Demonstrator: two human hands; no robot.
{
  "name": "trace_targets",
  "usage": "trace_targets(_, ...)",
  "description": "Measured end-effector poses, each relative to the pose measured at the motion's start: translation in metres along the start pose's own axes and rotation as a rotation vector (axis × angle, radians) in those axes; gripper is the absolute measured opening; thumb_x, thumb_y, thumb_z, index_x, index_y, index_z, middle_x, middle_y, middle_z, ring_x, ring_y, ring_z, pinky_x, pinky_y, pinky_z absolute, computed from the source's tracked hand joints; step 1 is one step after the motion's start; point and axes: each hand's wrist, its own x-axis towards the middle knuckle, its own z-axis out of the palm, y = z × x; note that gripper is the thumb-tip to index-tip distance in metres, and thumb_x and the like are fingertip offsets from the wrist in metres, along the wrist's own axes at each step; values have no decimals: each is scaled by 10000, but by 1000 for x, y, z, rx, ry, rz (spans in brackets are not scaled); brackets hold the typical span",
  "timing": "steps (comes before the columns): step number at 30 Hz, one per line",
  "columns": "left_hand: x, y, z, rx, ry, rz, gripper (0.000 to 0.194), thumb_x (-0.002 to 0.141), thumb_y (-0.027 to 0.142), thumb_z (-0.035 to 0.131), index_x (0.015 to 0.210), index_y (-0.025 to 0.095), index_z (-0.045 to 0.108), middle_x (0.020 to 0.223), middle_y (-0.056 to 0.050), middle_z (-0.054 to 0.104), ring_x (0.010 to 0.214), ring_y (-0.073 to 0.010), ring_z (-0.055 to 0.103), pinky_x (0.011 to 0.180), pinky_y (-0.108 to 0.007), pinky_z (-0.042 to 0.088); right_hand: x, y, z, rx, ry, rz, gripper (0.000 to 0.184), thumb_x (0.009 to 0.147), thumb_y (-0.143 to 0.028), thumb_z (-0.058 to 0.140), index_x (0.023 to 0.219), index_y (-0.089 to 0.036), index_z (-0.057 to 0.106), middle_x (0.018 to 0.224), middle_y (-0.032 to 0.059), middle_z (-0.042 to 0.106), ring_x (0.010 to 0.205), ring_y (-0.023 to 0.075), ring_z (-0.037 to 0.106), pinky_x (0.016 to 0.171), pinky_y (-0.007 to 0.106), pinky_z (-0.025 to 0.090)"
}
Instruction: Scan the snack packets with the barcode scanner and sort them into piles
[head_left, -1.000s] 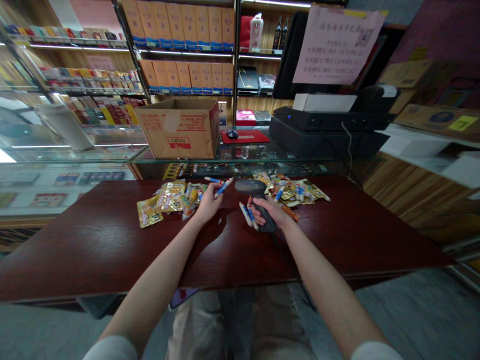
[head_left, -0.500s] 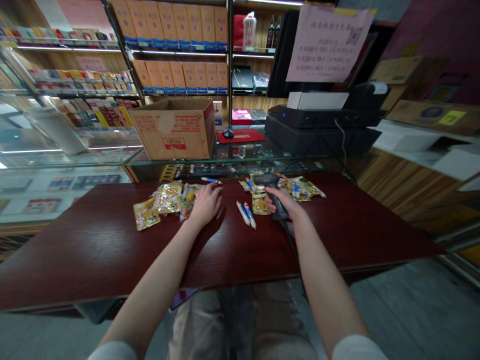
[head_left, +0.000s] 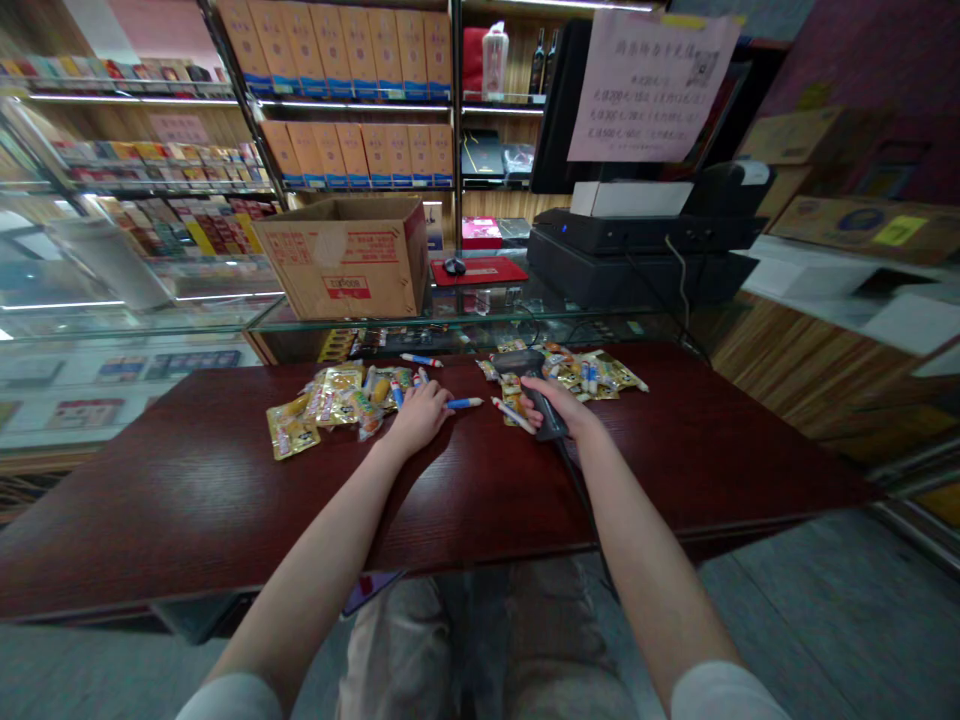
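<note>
My right hand (head_left: 561,407) is wrapped around the grip of a dark handheld barcode scanner (head_left: 551,418), whose head points to the left over some packets. A blue-and-white wrapped stick (head_left: 466,403) juts to the right from under the fingers of my left hand (head_left: 421,417), which are closed on its end. Between the hands, another blue-and-white stick (head_left: 513,414) lies slanted near the scanner. Gold snack packets (head_left: 337,393) and more sticks form a pile by my left hand. Beyond my right hand lies a second pile of gold packets (head_left: 611,374). A lone stick (head_left: 421,360) rests near the far table edge.
The dark red table (head_left: 225,510) stands before a glass counter. On the counter are a cardboard box (head_left: 345,260), a mouse (head_left: 454,266) on a red mat, and a cash register (head_left: 645,260) with a monitor. The scanner's cable (head_left: 581,490) runs down over the front edge.
One of the two sticks in the middle is now at my left hand, further left; the other has shifted up toward the scanner. Sticks behind my left hand show more. The scanner stays in my right hand.
</note>
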Motion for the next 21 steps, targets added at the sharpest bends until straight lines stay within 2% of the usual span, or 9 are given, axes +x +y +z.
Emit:
trace_targets(4,0,-16,-2,-103,188,-185,200,917,284,538,1066,166,600,1103,-130,595,1010,-276,588,902,-425,460,5,9,6,1,-108,-24,396,732,-460,728,923,-212,486,514,-89,498,333,69,378,339,197,315)
trace_targets(9,5,-24,1,-372,377,-257,109,883,264,578,956,183,583,1008,-96,633,983,-242,603,901,-380,478,5,14,16,22,-203,-45,412,769,-471,693,1011,-207,489,532,-99,491,335,66,378,354,196,311)
trace_targets(15,10,-22,0,-570,378,-349,153,911,299,513,903,180,608,888,-61,679,860,-206,630,818,-335,483,3,11,19,73,-293,-63,340,815,-454,621,1001,-199,493,512,-107,466,318,61,338,345,198,304)
trace_targets(21,10,-14,-5,-657,366,-356,188,915,308,492,848,178,609,779,-43,681,752,-186,633,730,-297,482,2,16,20,72,-334,-63,292,848,-432,579,998,-197,494,526,-101,474,315,60,333,342,197,295)
